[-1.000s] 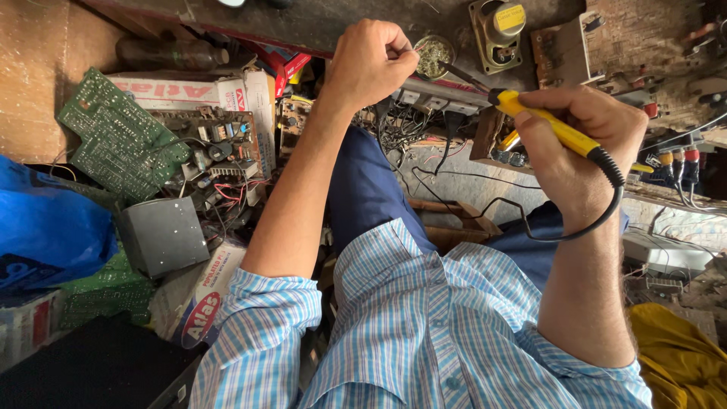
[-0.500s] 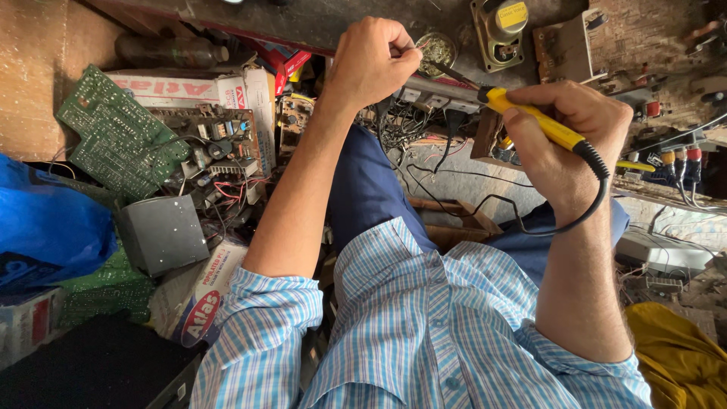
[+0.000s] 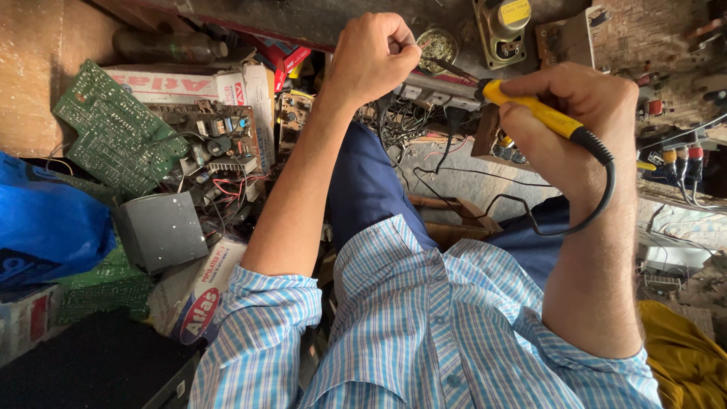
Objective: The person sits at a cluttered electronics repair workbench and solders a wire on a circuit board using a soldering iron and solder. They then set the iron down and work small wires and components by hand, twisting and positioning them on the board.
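Soldering iron (image 3: 541, 113), yellow | right hand (image 3: 568, 113) gripping | white-red carton (image 3: 189, 85) left

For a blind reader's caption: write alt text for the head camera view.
A person in a blue striped shirt holds a yellow soldering iron in the right hand, its tip near a small round tin. The left hand is closed in a fist beside it. Green circuit boards and a blue bag lie on the left.

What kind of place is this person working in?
Most likely an electronics repair workshop. The right hand holds a yellow soldering iron, green circuit boards lie piled at the side, and a loose speaker sits on the cluttered bench.
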The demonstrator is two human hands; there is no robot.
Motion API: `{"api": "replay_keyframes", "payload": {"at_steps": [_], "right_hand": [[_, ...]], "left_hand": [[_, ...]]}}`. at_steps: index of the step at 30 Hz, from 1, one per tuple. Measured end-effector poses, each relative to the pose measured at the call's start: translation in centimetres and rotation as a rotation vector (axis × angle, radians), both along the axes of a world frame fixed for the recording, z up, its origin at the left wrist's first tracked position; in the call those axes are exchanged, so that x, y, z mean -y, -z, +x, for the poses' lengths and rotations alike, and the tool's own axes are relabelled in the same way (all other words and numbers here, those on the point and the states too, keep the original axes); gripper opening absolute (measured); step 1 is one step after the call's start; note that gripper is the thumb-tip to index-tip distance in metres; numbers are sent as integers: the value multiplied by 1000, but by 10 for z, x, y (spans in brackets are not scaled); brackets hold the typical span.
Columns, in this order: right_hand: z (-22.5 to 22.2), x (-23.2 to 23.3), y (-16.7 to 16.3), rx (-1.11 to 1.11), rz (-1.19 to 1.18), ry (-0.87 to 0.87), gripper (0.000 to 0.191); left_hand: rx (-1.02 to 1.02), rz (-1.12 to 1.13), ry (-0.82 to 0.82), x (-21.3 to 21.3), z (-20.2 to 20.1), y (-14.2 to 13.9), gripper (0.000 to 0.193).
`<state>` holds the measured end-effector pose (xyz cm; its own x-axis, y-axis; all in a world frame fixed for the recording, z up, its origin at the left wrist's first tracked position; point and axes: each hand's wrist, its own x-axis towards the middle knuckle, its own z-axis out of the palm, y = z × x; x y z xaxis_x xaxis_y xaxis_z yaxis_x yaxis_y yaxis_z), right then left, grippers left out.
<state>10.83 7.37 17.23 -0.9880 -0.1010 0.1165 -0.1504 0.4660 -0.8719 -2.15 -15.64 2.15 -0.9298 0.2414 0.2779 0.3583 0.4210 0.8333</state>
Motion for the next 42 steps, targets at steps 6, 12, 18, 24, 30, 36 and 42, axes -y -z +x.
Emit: {"api": "replay_keyframes", "payload": {"at_steps": [6,12,18,24,30,36,42], "right_hand": [[-7,-1,1,55,-26,-33,17],[-8,-6,2,64,13,-26,20],[-7,-4,-3,58,-52,1,19],[-3,-2,-6,-45,-22,102,17],[14,-18,-11,-34,-54,182,16],[14,-19,-7,-16,-84,185,17],[10,-18,2,-51,-74,143,16]], "left_hand": [[18,0,-3,4,-3,0,13],[51,-6,-6,1,-2,-4,14],[102,2,-5,-1,0,-5,14],[104,31,2,-1,0,-2,15],[129,25,47,1,-4,2,19],[137,-79,182,4,-11,-5,19],[265,-125,189,3,-11,-10,15]]}}
